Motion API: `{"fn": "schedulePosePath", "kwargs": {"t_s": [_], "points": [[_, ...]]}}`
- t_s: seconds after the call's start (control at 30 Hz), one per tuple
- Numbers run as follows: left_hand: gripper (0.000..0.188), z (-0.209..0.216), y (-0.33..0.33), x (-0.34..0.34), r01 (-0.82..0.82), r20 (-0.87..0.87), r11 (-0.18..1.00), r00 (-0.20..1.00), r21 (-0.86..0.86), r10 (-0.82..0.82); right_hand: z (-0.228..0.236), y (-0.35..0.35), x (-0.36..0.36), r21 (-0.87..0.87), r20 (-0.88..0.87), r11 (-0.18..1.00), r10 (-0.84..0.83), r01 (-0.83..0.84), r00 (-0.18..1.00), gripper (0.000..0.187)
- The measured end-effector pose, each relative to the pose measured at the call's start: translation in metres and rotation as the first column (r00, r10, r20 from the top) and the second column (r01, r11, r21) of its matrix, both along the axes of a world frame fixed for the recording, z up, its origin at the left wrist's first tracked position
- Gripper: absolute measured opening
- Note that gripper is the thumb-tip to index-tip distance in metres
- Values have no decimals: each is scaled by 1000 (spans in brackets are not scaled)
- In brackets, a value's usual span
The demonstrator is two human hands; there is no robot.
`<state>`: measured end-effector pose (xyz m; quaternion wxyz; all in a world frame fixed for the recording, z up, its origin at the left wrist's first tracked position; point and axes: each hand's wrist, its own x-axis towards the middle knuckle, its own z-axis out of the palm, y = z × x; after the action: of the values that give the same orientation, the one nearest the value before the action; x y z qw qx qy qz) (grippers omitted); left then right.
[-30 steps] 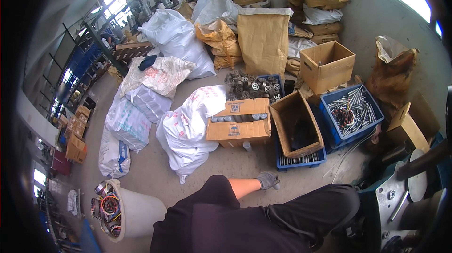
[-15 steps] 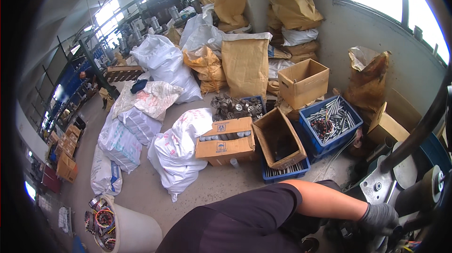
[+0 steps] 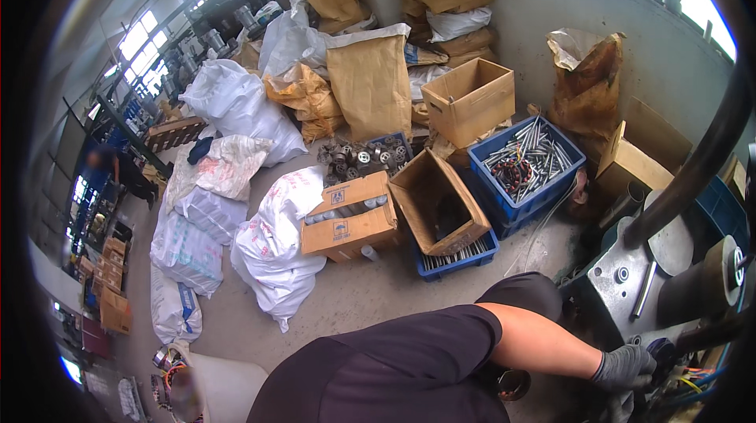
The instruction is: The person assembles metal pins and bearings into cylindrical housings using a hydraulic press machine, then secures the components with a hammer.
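My left hand (image 3: 624, 368), in a grey work glove, reaches to the machine at the lower right. Its fingers are curled closed beside a dark round part (image 3: 661, 352); what they grip is hidden. Just below it shows a bit of a second grey glove, my right hand (image 3: 620, 406), its fingers mostly out of sight. Red, yellow and blue wires (image 3: 693, 380) lie right of the hands. Above them stands the machine's metal plate (image 3: 602, 285) with a short steel rod (image 3: 644, 289) on it. A copper-wound stator (image 3: 513, 384) sits below my left forearm.
A dark pole (image 3: 693, 179) slants over the machine. Blue crates hold metal shafts (image 3: 535, 159), near an open wooden box (image 3: 437, 202) and a carton of cylinders (image 3: 350, 218). White sacks (image 3: 279, 242) stand leftward. A pale bucket (image 3: 228, 387) has wound stators beside its rim. Another person (image 3: 130, 175) stands far left.
The view has shifted, so the crates and sacks sit further left. My left hand stays at the machine, a little further left in view. The stator below my forearm shows more fully.
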<state>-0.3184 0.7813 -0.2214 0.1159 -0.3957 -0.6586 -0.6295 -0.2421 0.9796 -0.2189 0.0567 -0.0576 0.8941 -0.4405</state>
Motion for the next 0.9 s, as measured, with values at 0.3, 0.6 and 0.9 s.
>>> {"fn": "schedulePosePath", "kwargs": {"t_s": [0.3, 0.6, 0.9], "points": [[26, -17, 6, -16, 7, -160, 998, 987, 54, 2, 36, -27, 1, -489, 342, 863, 51, 131, 938, 50], [22, 8, -22, -22, 115, 504, 993, 859, -21, -89, 55, -22, 16, -876, 390, 400, 254, 270, 885, 63], [29, 11, -13, 3, 171, 850, 963, 455, 209, -265, 39, 3, 10, -391, 7, 886, -266, 248, 964, 46]]}}
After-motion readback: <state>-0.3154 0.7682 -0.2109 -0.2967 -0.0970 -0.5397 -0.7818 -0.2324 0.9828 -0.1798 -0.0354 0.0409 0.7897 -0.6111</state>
